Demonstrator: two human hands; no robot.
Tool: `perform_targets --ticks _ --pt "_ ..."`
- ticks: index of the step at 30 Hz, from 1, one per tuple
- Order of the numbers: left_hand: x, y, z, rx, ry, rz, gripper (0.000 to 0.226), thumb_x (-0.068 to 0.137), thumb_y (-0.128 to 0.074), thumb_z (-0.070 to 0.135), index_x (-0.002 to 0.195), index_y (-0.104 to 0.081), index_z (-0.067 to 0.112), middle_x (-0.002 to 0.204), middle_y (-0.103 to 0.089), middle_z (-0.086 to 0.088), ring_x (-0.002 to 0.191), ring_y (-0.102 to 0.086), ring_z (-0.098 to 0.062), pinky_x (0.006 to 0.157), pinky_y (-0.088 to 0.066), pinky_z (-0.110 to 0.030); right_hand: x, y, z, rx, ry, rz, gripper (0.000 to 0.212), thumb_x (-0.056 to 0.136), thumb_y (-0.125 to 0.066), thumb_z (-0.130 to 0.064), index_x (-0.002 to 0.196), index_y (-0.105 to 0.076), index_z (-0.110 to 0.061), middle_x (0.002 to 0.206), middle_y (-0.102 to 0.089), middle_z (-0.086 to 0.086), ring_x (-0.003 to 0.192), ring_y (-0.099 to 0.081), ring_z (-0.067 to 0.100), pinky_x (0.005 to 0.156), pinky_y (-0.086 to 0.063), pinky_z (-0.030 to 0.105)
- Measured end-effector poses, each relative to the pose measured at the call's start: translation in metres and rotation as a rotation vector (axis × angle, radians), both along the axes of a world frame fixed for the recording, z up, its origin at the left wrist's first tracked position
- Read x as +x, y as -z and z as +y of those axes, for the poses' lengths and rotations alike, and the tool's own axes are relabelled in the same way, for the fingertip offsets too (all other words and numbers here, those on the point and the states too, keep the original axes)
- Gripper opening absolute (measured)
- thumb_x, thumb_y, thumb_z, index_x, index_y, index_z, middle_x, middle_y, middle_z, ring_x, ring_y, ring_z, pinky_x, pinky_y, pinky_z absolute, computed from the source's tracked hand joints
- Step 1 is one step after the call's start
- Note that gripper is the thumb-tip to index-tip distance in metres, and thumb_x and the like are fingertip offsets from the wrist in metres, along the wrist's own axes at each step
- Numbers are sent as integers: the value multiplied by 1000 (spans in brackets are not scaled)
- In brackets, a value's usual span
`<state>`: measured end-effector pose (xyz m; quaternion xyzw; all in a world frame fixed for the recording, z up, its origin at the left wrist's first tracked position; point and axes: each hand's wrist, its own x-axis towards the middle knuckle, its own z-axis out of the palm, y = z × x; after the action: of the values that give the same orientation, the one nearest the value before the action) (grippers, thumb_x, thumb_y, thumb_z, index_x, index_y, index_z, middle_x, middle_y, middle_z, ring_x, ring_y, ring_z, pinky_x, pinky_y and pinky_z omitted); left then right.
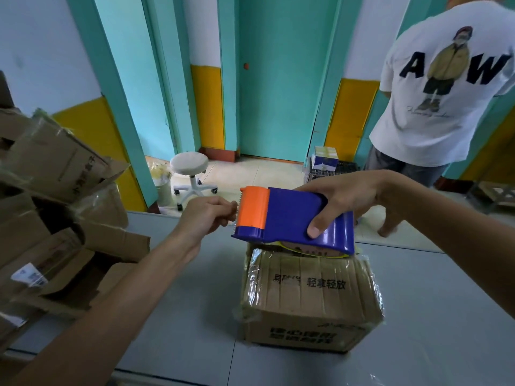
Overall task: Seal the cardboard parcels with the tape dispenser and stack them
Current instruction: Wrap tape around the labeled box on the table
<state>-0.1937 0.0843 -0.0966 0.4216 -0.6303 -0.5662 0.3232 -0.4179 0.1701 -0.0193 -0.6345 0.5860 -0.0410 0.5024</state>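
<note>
Gripping the dispenser (289, 215), long axis crosswise, the right hand (345, 199) hovers over the parcel's (306, 296) far edge, mid-worktop (195, 316); the left hand (207, 215) pinches tape (236, 217), I judge, at its orange end.

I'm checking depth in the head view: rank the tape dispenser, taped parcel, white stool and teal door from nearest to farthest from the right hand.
1. tape dispenser, held in the grip of the right hand.
2. taped parcel, just below it on the table.
3. white stool, past the table, to the left.
4. teal door, behind the stool at the back.
</note>
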Motion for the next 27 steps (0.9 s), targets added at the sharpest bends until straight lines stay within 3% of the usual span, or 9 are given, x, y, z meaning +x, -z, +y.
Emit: perform_targets --ticks 6,12,15,20,24,27 --pt "0 8 10 -19 -8 70 25 88 -56 7 64 -61 8 53 -59 7 59 -51 -9 62 -42 -20 -6 10 6 48 -7 -65 84 48 -82 -59 116 -51 -22 105 -67 -6 98 -65 17 77 -54 29" --pt "26 22 -8 110 -211 137 19 86 -59 5 67 -62 9 48 -59 8 54 -46 -7 56 -39 -15 -29 18 26 63 66 -88 90 44 -85 -60 118 -51 -21 106 -68 -5 100 -65 20 77 -54 29" --pt "37 30 -13 124 -216 123 18 86 -61 9 68 -62 9 49 -61 8 54 -48 -6 53 -41 -12 -40 14 36 69 74 -87 93 42 -85 -60 118 -50 -20 103 -69 -5 98 -66 18 75 -54 26" --pt "25 36 -5 131 -222 159 15 84 -63 8 70 -65 9 50 -63 6 55 -52 -7 52 -44 -11 -51 0 36 112 57 -46 91 47 -84 -59 119 -51 -15 106 -68 0 98 -66 22 78 -54 33" --pt "14 47 5 164 -250 153 16 86 -62 10 70 -65 9 52 -64 5 51 -52 -6 56 -41 -16 -51 -5 21 175 81 88 101 36 -85 -63 119 -53 -15 105 -70 1 96 -67 23 72 -54 28" --pt "20 52 4 160 -204 84 11 85 -64 18 76 -67 12 66 -66 3 65 -56 -8 63 -41 -20 -47 0 3 248 98 141 102 28 -86 -62 114 -56 -16 95 -72 -2 85 -70 16 66 -55 24"
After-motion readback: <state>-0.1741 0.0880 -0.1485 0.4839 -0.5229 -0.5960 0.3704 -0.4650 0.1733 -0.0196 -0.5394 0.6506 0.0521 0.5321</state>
